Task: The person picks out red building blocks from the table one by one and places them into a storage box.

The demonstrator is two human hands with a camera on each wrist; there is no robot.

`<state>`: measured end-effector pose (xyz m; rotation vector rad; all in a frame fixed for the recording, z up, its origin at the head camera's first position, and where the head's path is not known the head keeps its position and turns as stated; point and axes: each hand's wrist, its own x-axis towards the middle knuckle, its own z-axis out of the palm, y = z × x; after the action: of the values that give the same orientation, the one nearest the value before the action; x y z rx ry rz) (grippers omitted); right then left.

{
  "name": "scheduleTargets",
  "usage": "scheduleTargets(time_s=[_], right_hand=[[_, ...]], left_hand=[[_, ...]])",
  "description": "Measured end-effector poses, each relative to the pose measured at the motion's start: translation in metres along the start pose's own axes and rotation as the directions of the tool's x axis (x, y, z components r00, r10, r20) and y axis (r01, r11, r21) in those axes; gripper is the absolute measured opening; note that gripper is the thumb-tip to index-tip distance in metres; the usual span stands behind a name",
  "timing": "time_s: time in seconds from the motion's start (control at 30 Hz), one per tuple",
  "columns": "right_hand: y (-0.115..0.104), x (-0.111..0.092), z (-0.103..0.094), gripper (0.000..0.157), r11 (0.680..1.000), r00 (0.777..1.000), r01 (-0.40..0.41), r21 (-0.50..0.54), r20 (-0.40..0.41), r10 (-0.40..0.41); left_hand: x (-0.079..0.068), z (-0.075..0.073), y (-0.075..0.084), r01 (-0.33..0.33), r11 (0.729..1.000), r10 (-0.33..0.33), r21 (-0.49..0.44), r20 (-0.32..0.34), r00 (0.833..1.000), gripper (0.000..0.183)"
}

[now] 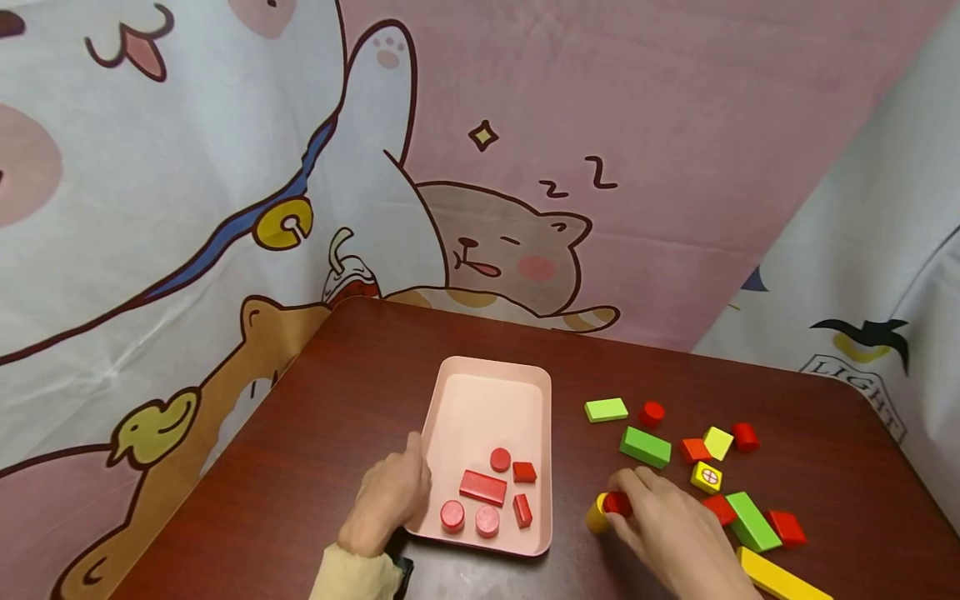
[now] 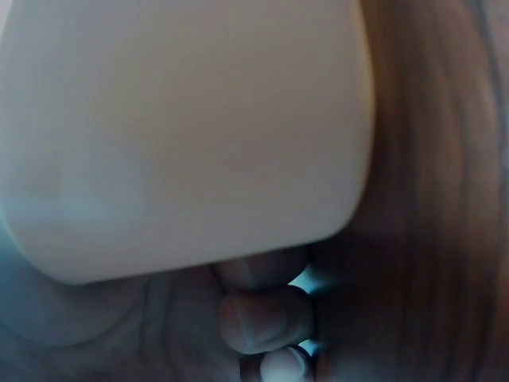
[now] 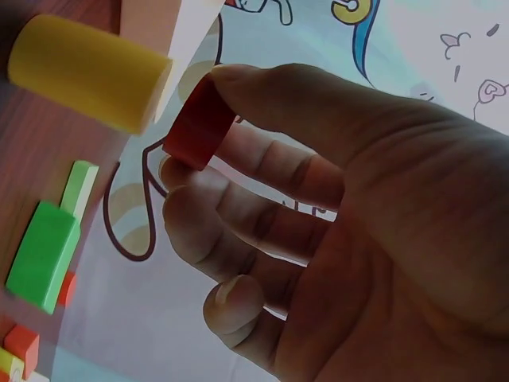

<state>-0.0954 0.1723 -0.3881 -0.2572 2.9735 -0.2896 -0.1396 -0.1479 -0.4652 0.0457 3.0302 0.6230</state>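
Note:
My right hand (image 1: pixel 667 525) pinches a short red cylinder block (image 3: pixel 200 123) between thumb and fingertips. Right beside that block, a yellow cylinder (image 3: pixel 89 73) stands upright on the table. My left hand (image 1: pixel 390 492) grips the left edge of a pink tray (image 1: pixel 546 467), its fingers curled at the tray's side in the left wrist view. Several red pieces lie in the near half of the tray: round ones such as a disc (image 1: pixel 452 516), a long block (image 1: pixel 483 487) and small blocks like a triangular-looking one (image 1: pixel 524 472).
Right of the tray, loose blocks lie scattered: a light green one (image 1: pixel 606 410), a green one (image 1: pixel 646 447), a red cylinder (image 1: pixel 652 414), a yellow block with a printed mark (image 1: pixel 707 477) and a long yellow bar (image 1: pixel 780 575). A patterned cloth (image 1: pixel 637 100) hangs behind the dark wooden table (image 1: pixel 315 417).

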Motion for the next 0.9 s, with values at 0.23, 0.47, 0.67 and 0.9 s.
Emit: scheduleTargets(time_s=[0.23,0.47,0.67,0.9], right_hand=[[-0.011,0.007,0.001,0.034,0.999,0.999,-0.004,0.042,0.037,0.002],[-0.026,0.014,-0.002,0.034,0.993,0.996,0.063,0.098,0.059,-0.069],[-0.042,0.019,0.000,0.036,0.979,0.987,0.149,0.138,0.036,-0.155],[-0.056,0.029,0.010,0.034,0.962,0.966,0.247,0.119,-0.107,-0.235]], left_hand=[[-0.001,0.001,0.001,0.002,1.000,-0.002,0.001,0.012,1.000,0.007],[-0.001,0.001,0.000,-0.008,1.000,0.008,0.005,-0.010,1.000,0.008],[-0.002,0.003,-0.001,-0.022,1.000,0.021,-0.004,-0.023,1.000,0.007],[-0.001,0.000,-0.001,-0.030,1.000,0.030,-0.003,-0.026,0.999,0.008]])
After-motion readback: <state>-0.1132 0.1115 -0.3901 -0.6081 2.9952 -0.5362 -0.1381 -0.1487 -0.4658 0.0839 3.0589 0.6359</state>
